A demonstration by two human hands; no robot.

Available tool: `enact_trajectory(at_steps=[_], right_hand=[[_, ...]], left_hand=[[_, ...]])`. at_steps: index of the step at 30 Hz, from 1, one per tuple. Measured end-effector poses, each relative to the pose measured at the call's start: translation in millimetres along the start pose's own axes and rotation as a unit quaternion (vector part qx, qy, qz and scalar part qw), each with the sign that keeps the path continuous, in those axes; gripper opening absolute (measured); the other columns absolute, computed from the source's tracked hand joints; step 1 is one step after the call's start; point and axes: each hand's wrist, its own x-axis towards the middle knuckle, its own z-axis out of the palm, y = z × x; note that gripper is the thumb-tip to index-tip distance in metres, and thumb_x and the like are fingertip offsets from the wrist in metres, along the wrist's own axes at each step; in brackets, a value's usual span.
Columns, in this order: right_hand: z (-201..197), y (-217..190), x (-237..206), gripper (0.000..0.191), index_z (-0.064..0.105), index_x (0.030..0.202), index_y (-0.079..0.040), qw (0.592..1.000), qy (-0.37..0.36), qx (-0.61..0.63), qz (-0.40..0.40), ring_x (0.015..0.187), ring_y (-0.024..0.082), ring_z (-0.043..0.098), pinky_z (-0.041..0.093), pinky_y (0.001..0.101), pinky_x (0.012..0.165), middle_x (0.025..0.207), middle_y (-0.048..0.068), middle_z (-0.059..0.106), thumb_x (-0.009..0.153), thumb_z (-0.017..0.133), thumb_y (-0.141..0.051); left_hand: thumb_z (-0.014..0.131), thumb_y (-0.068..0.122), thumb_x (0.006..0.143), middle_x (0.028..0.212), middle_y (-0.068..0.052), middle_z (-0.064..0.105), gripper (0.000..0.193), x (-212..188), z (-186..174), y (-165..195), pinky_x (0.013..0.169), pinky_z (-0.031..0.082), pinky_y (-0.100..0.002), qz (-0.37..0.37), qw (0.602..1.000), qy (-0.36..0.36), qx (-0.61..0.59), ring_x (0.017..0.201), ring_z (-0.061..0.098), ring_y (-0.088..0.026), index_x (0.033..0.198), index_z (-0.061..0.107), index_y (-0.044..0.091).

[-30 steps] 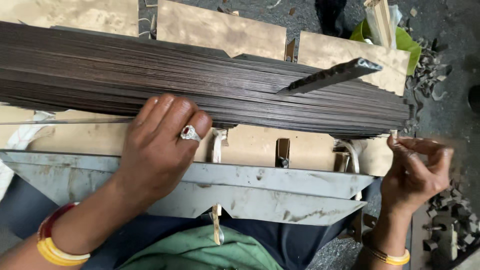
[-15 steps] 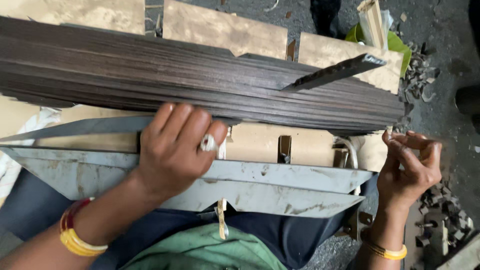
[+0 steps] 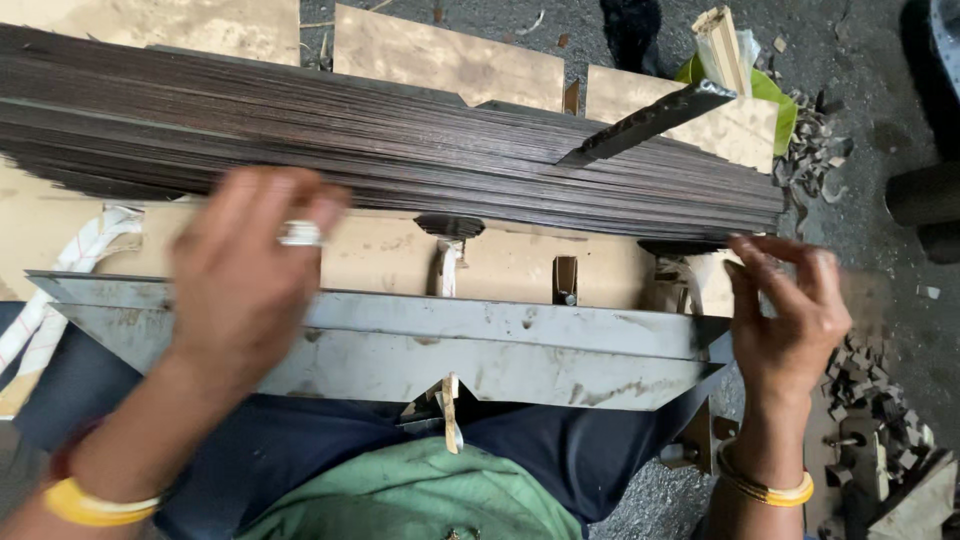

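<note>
2 hands (image 3: 245,275), 1 stack of dark strips (image 3: 400,150), 2 yellow bangles (image 3: 90,505), 1 ring (image 3: 300,235).
</note>
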Motion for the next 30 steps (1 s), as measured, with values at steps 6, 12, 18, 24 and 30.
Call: enact_trajectory(at_steps=[6, 12, 18, 24, 30], right_hand=[[13.7, -5.8, -8.5, 0.013, 0.080, 0.111, -0.010, 0.999, -0.003, -0.030, -0.027, 0.102, 0.018, 0.067, 0.052, 0.0281, 0.086, 0.113, 0.005, 0.074, 0.105, 0.081, 0.001], [18.3, -1.3, -11.3, 0.015, 0.082, 0.105, -0.010, 0.998, -0.007, -0.044, -0.041, 0.098, 0.017, 0.069, 0.052, 0.0282, 0.082, 0.103, 0.004, 0.073, 0.104, 0.082, 0.005], [20.1, -2.6, -12.8, 0.016, 0.082, 0.103, -0.013, 0.997, -0.026, -0.050, -0.048, 0.091, 0.016, 0.069, 0.052, 0.0271, 0.080, 0.101, 0.002, 0.073, 0.103, 0.081, 0.003], [21.6, -5.4, -9.1, 0.016, 0.082, 0.101, -0.013, 0.995, -0.044, -0.066, -0.058, 0.089, 0.017, 0.068, 0.050, 0.0271, 0.076, 0.102, 0.003, 0.074, 0.102, 0.081, 0.004], [24.1, -8.1, -6.8, 0.021, 0.083, 0.104, -0.016, 0.994, -0.054, -0.074, -0.064, 0.087, 0.015, 0.068, 0.051, 0.0262, 0.075, 0.101, 0.001, 0.074, 0.103, 0.079, 0.005]], left_hand=[[0.077, -0.012, 0.095, 0.099, -0.008, 0.063, 0.017, -36.3, -2.2, -26.3, 0.068, 0.051, -0.035, -0.051, 0.998, 0.021, -0.028, 0.090, 0.061, -0.024, 0.102, 0.071, 0.003], [0.078, -0.016, 0.080, 0.084, -0.009, 0.058, 0.020, -40.9, 3.8, -31.1, 0.058, 0.044, -0.037, -0.056, 0.998, 0.020, -0.034, 0.082, 0.056, -0.027, 0.090, 0.074, 0.001], [0.078, -0.012, 0.085, 0.089, -0.006, 0.062, 0.016, -49.3, -4.8, -32.9, 0.063, 0.046, -0.033, -0.062, 0.996, -0.054, 0.017, 0.084, 0.057, -0.022, 0.092, 0.075, 0.002], [0.077, -0.012, 0.076, 0.090, -0.009, 0.059, 0.030, -53.5, -5.3, -38.2, 0.070, 0.047, -0.035, -0.082, 0.993, -0.081, 0.006, 0.083, 0.055, -0.025, 0.101, 0.076, 0.004], [0.075, -0.014, 0.091, 0.087, -0.007, 0.056, 0.021, -60.1, -3.1, -47.4, 0.072, 0.046, -0.033, -0.087, 0.989, -0.116, -0.006, 0.081, 0.056, -0.022, 0.101, 0.071, 0.004]])
